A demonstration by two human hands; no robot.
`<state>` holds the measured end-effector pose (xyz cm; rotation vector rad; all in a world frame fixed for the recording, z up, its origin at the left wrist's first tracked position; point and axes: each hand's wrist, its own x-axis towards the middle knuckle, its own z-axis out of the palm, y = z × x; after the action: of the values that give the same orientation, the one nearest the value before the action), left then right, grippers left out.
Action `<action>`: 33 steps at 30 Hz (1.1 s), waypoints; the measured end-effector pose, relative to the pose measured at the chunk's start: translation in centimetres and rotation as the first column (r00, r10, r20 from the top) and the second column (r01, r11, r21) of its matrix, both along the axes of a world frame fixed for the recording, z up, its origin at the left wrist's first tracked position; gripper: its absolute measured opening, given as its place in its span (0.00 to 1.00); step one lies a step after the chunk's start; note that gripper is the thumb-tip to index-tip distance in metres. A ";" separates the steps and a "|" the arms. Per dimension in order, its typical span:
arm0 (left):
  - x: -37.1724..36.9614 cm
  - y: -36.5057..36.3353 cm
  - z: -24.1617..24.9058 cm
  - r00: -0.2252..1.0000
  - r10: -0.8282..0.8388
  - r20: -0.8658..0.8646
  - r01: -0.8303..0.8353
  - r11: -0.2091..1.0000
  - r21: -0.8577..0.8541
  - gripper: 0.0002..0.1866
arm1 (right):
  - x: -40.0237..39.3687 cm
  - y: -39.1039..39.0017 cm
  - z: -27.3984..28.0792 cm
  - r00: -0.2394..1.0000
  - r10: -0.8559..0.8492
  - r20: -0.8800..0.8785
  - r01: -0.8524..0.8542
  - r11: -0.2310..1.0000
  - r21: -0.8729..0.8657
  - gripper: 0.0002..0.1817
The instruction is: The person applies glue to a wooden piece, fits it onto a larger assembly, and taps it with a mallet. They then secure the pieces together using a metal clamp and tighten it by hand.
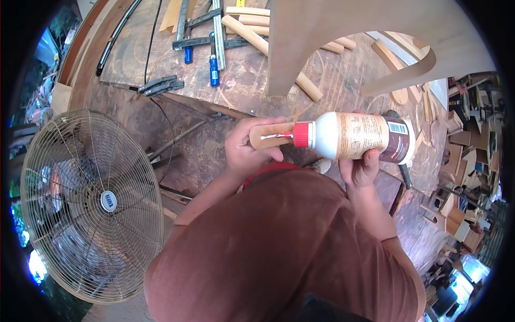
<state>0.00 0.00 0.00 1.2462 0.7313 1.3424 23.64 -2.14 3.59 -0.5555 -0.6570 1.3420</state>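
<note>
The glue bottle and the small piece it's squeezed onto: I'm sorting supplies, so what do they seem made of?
Glue bottle: apparently white plastic, smooth and slightly glossy, with a red cap and a printed label. Small piece, held in the left hand: looks like bare pale wood, matte tan with rounded ends. The right hand holds the bottle.

Access ahead of the hands is restricted: a tall arched panel stands upright on the tabletop, with wooden slats and blue-handled clamps lying beside it. Bare tabletop shows between clamps and panel. A floor fan blocks the left side.
</note>
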 end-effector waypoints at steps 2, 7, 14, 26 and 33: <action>-0.1 0.1 0.3 1.000 0.012 -0.010 -0.012 1.000 -0.010 0.41 | 0.1 -0.1 -0.1 1.000 -0.010 -0.019 0.010 1.000 -0.018 0.44; 0.1 0.0 0.2 0.999 0.020 -0.025 -0.021 1.000 -0.006 0.40 | 1.1 -0.5 -1.0 0.999 -0.029 -0.024 0.028 0.999 -0.040 0.42; 0.3 0.2 0.0 0.997 0.079 -0.013 -0.079 0.997 -0.012 0.40 | 2.7 -0.9 -2.7 0.998 -0.059 -0.029 0.056 0.992 -0.116 0.42; -0.5 0.8 -1.1 0.997 0.077 -0.014 -0.077 0.997 -0.009 0.39 | 4.9 -1.1 -4.6 0.982 -0.191 0.010 0.190 0.967 -0.168 0.37; -0.5 0.9 -0.9 0.997 0.074 -0.011 -0.074 0.997 0.001 0.39 | 6.1 -1.4 -5.3 0.979 -0.203 0.016 0.202 0.963 -0.176 0.34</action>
<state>-0.53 0.92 -0.85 1.2386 0.7912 1.3965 29.74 -3.51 -1.68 -0.7448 -0.4675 1.2138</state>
